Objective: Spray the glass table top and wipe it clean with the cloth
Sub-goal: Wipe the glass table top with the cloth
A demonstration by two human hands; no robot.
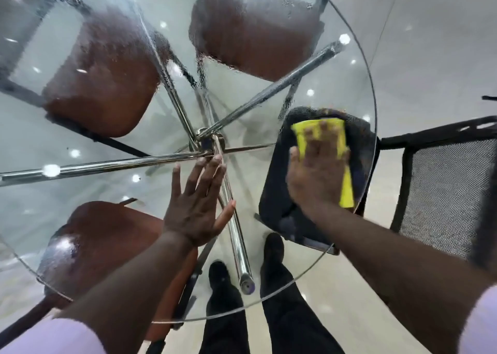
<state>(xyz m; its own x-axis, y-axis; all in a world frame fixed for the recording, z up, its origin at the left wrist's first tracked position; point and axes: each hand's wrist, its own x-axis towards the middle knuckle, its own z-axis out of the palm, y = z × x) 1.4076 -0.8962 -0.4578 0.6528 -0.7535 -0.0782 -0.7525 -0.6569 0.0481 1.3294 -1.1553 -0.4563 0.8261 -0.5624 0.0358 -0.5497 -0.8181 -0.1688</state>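
The round glass table top (295,251) fills the view, with spray droplets over its far half. My right hand (317,170) presses flat on a yellow cloth (305,134) near the table's right edge; hand and cloth are blurred. My left hand (200,205) lies flat on the glass near the middle, fingers spread, holding nothing. No spray bottle is in view.
Chrome legs (236,230) meet at a hub under the glass. Brown chair seats (99,84) show through the glass at left, far middle and near left. A black mesh chair (435,192) stands at the right, its seat under the cloth. My legs stand at the near edge.
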